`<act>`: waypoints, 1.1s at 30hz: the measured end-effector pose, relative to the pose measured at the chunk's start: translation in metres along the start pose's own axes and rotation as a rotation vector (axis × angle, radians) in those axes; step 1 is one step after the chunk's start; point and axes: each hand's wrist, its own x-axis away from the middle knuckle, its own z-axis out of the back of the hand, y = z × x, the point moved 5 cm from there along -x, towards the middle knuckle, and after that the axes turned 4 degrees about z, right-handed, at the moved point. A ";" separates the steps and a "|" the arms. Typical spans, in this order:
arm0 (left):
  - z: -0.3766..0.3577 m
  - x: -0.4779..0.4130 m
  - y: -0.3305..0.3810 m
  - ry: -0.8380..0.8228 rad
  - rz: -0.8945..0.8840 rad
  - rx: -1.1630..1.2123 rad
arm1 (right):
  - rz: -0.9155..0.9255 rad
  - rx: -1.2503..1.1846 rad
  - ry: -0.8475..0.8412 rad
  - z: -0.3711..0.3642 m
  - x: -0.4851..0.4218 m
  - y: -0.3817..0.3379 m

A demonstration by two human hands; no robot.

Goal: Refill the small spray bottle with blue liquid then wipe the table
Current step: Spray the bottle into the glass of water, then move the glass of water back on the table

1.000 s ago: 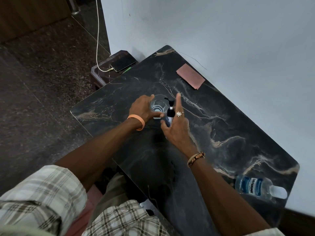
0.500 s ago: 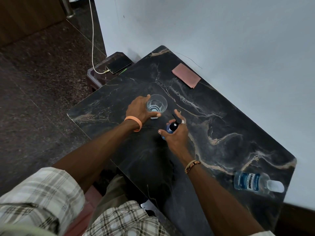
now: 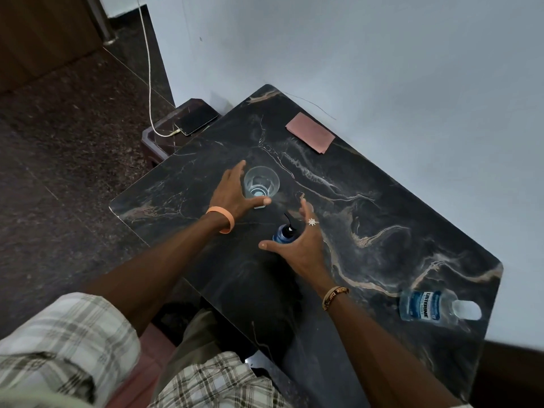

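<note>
The small spray bottle (image 3: pixel 283 234), blue with a black spray head, stands upright on the black marble table (image 3: pixel 391 207). My right hand (image 3: pixel 300 245) lies spread around its right side, thumb in front and fingers lifted apart, not clasping it. Just beyond it stands a clear glass (image 3: pixel 261 184) with a little pale blue liquid at the bottom. My left hand (image 3: pixel 232 192) cups the glass from the left, its thumb pressed against the near side. A folded pink cloth (image 3: pixel 310 132) lies at the table's far edge.
A Listerine bottle (image 3: pixel 426 306) of blue liquid with a white cap lies on its side at the table's right end. The wall runs along the table's far side. A low stool on the left carries a phone (image 3: pixel 197 120) on a white cable (image 3: pixel 150 83).
My right hand carried the spray bottle back toward me, stood it upright and opened its fingers. My left hand stayed at the glass.
</note>
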 end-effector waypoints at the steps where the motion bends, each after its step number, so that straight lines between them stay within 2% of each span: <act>1: 0.001 0.003 -0.001 -0.012 0.008 0.038 | 0.026 0.032 0.024 0.008 0.002 -0.001; 6: 0.021 0.015 -0.004 0.013 -0.071 0.093 | 0.153 0.138 0.231 0.061 0.003 -0.005; 10: 0.054 0.006 0.005 0.090 -0.094 0.061 | 0.138 0.123 0.367 0.092 -0.016 -0.021; 14: 0.087 -0.014 0.028 0.122 -0.187 -0.022 | 0.164 0.129 0.433 0.106 -0.044 -0.051; 16: 0.100 -0.027 0.038 0.117 -0.235 -0.059 | 0.156 0.131 0.412 0.108 -0.058 -0.067; 20: 0.111 -0.055 0.054 -0.010 -0.346 -0.209 | 0.134 0.155 0.288 0.100 -0.081 -0.093; 26: 0.096 -0.077 0.057 -0.311 -0.387 -0.397 | -0.185 0.107 0.001 0.056 -0.091 -0.085; 30: 0.075 -0.084 0.045 -0.534 -0.358 -0.525 | -0.288 0.041 -0.054 0.030 -0.086 -0.078; 33: 0.061 -0.084 0.036 -0.618 -0.371 -0.581 | -0.323 0.114 -0.140 0.017 -0.084 -0.075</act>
